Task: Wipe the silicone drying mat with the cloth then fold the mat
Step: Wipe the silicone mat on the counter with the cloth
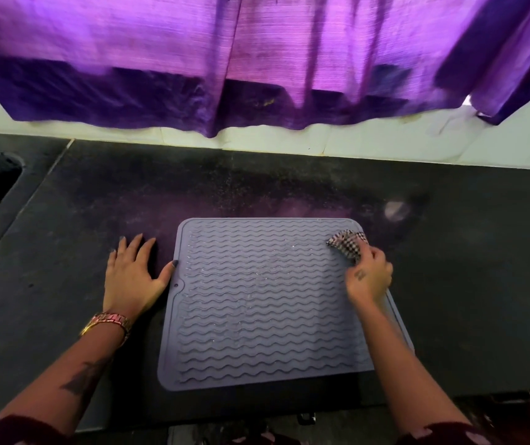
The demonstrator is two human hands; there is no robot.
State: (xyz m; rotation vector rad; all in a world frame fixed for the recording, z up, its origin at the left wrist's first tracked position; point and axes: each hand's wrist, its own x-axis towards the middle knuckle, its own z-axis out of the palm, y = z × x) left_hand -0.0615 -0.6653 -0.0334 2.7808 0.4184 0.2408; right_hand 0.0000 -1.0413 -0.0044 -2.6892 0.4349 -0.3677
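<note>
On mat (257,300), fingers (368,255) gripping cloth (347,244)

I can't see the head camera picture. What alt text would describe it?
A person's right hand holds a checked cloth on the far right corner of a grey, wavy-ridged silicone mat lying flat on a dark counter. The left hand rests flat beside the mat's left edge; purple curtains hang behind.

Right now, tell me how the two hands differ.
The left hand lies flat and spread on the counter, thumb at the mat's left edge; the right hand is curled, gripping the checked cloth at the mat's far right corner. The left wrist wears a bracelet; the right wears none. Both are down at the mat's sides.
</note>
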